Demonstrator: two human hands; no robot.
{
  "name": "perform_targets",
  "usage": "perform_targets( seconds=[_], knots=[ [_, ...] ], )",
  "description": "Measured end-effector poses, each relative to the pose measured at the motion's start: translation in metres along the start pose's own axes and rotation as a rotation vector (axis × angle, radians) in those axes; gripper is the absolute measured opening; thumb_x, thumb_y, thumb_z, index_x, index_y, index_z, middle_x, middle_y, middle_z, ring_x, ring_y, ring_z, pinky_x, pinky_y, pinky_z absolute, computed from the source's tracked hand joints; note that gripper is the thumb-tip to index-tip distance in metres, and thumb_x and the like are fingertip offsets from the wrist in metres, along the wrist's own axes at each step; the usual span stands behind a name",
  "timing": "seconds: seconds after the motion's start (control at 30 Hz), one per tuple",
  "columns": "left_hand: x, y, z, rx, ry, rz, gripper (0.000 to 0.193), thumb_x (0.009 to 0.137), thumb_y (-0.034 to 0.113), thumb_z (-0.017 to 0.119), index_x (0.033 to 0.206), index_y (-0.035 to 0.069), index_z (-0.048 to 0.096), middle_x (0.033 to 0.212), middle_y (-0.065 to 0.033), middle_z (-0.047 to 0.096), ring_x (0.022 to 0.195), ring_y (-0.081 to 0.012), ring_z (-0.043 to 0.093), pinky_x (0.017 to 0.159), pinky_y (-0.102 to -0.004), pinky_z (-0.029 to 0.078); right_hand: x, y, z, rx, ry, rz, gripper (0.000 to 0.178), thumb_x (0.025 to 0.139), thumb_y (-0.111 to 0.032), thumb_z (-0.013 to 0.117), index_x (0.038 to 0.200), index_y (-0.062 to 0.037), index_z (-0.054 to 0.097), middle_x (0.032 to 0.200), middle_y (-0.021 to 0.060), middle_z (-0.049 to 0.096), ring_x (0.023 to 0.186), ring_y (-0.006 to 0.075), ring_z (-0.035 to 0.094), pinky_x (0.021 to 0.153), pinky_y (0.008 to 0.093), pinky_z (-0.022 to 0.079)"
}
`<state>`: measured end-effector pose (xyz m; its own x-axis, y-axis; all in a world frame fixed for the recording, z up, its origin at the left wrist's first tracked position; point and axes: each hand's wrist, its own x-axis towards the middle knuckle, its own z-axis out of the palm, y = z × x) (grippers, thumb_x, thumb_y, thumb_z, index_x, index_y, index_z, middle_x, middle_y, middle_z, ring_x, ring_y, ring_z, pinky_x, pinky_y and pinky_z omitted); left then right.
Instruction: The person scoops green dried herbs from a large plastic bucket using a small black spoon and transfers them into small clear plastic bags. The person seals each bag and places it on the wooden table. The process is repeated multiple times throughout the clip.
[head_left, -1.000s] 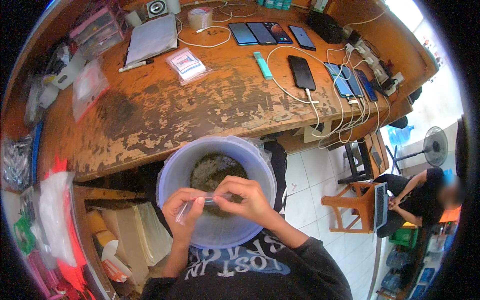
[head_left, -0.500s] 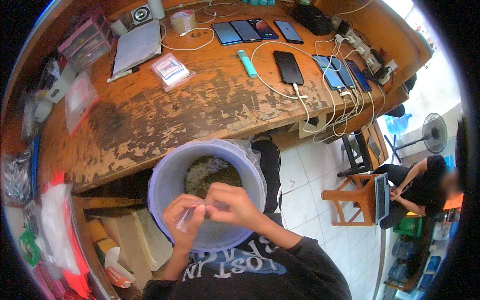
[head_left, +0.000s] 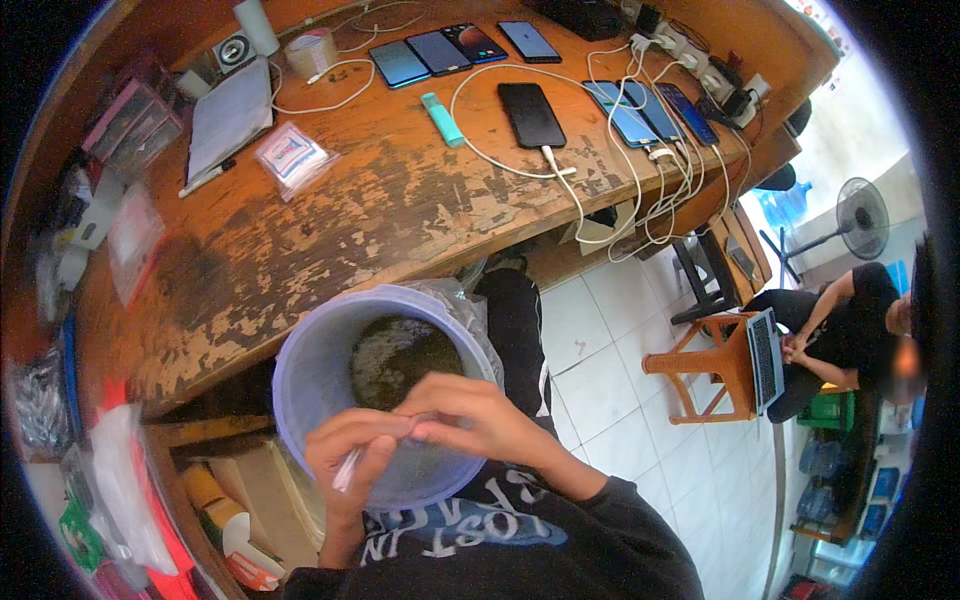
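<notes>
A thin, pale stick-like object [head_left: 352, 464], too small to identify, is pinched between both hands over the round pale blue plastic bucket [head_left: 310, 375]. The left hand [head_left: 350, 465] closes its fingers [head_left: 375, 428] round the lower end of the object, which pokes out pale against the palm. The right hand [head_left: 478, 418] meets it from the right, with fingers drawn narrow and nipping the upper end, so the two hands touch above the near rim of the bucket. Inside the bucket lies a dark greenish-brown mass [head_left: 400, 360], and a crumpled clear plastic bag [head_left: 470, 305] sits against its right side. The bucket is held low, in front of the person's dark printed shirt [head_left: 500, 530] and just below the edge of the worn wooden bench [head_left: 360, 220]. On the bench, well away from the hands, lie a black smartphone [head_left: 532, 114] on a white cable [head_left: 480, 155], a small turquoise lighter-shaped thing [head_left: 442, 118] and a row of further phones [head_left: 440, 45]. To the right, on the white tiled floor [head_left: 620, 400], another person [head_left: 850, 330] sits by an orange wooden stool [head_left: 705, 375].
</notes>
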<state>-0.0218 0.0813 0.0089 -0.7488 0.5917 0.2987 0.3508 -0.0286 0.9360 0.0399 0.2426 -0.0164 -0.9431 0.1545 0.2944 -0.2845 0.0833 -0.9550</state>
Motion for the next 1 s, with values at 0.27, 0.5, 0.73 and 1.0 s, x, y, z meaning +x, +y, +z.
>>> perform_targets(
  seconds=[0.27, 0.5, 0.73, 1.0],
  knots=[
    [0.002, -0.022, 0.002, -0.292, 0.186, -0.106, 0.081, 0.070, 0.011, 0.072, 0.133, 0.005, 0.022, 0.118, -0.0194, 0.041, 0.054, -0.0116, 0.053, 0.046, -0.0180, 0.044, -0.033, 0.047, -0.082, 0.354, 0.585, 0.377, 0.025, 0.092, -0.023, 0.049, 0.095, 0.0006, 0.055, 0.088, 0.0126, 0.063, 0.064, 0.0105, 0.057, 0.049, 0.0227, 0.048],
    [0.005, -0.035, -0.013, -0.373, 0.302, -0.075, 0.042, 0.078, 0.021, 0.059, 0.106, 0.006, 0.032, 0.115, -0.0229, 0.040, 0.062, -0.0294, 0.060, 0.050, -0.0336, 0.052, -0.033, 0.147, -0.121, 0.268, 0.922, 0.413, 0.023, 0.092, -0.021, 0.048, 0.094, 0.0004, 0.054, 0.097, 0.0138, 0.061, 0.081, 0.0174, 0.061, 0.061, 0.0272, 0.052],
    [0.003, -0.025, -0.023, -0.422, 0.376, -0.160, 0.024, 0.085, 0.021, 0.047, 0.095, 0.005, 0.033, 0.117, -0.0211, 0.040, 0.070, -0.0312, 0.062, 0.063, -0.0422, 0.055, 0.046, 0.249, -0.122, -0.667, 0.637, 0.272, 0.016, 0.082, -0.006, 0.053, 0.095, 0.0005, 0.059, 0.094, 0.0205, 0.061, 0.084, 0.0340, 0.061, 0.068, 0.0370, 0.048],
    [0.005, -0.026, -0.034, -0.264, 0.456, -0.272, 0.014, 0.084, 0.011, 0.052, 0.090, 0.002, 0.043, 0.115, -0.0162, 0.043, 0.091, -0.0252, 0.059, 0.080, -0.0406, 0.051, 0.085, 0.322, -0.128, -0.808, 0.367, -0.064, 0.033, 0.085, -0.016, 0.048, 0.113, 0.0023, 0.050, 0.107, 0.0250, 0.055, 0.105, 0.0381, 0.050, 0.088, 0.0393, 0.041]
  ],
)
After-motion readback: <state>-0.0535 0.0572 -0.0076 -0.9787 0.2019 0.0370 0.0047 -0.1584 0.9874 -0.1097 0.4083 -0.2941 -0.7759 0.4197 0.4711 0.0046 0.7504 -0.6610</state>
